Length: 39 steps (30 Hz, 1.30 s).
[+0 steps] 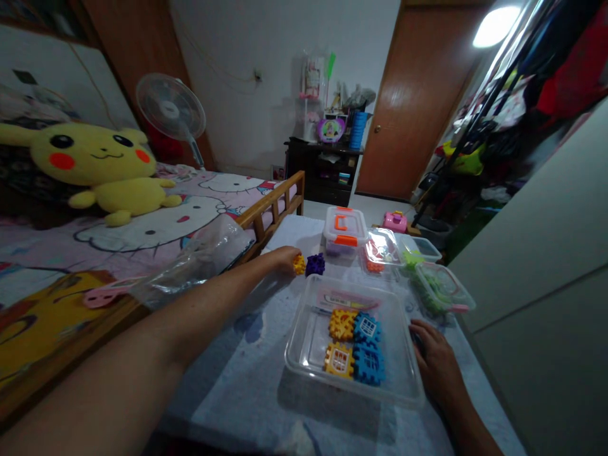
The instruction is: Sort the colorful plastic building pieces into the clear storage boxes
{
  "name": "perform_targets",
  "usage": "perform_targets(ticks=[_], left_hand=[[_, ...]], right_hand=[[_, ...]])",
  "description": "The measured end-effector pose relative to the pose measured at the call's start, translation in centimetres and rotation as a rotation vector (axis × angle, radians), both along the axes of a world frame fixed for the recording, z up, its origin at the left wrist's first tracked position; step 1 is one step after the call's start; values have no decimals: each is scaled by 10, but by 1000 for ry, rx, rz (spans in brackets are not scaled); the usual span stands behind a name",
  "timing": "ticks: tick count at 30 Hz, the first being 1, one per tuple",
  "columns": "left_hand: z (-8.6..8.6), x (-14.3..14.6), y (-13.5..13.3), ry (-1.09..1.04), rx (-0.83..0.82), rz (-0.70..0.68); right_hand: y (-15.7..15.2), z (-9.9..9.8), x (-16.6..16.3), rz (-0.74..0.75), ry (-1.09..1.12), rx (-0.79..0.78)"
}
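My left hand (285,259) reaches across the table with its fingers closed around a yellow block (299,265). Just right of it sits a purple block (315,265), close behind a clear plastic box (304,342). Inside the box lie yellow gear-edged blocks (339,360) and blue gear-edged blocks (368,363), some with white window pieces. My right hand (436,358) is beside the box's right wall, its fingers curled near something dark that I cannot make out.
Behind the box stand a lidded container with orange clips (346,231), a clear container with orange pieces (380,250) and a tub of green pieces (441,288). A plastic bag (190,263) lies along the wooden bed rail (270,209) at left.
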<state>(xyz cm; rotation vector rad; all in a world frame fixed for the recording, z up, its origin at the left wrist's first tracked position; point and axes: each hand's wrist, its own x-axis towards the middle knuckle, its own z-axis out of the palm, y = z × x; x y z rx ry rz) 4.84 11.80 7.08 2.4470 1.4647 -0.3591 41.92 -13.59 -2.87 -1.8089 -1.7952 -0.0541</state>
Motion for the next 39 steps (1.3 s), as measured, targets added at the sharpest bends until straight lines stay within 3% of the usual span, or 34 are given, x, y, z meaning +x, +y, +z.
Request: perform_targets(ticks=[10,17,20,23,27,30,33,39], left_hand=[[3,13,-8,49,48,-1],[11,-1,-10,51,83,-9],[32,-14,-13,41,104,-31],[68,-22,-28,-3,169,-83],[121,-13,-70,-130,175,-226],[144,9,-110,-174,128,-322],[143,34,-143,-201,82,-443],[104,67,-165,-17,151,-587]], right_hand=[[0,4,-3,-17,30,-9],[-1,5,-4,-5,13,10],[-1,6,-4,0,6,17],[0,7,-5,4,10,16],[0,7,-5,9,2,-4],[0,7,-5,7,-3,5],[0,5,-5,9,-2,21],[1,5,-5,10,-6,12]])
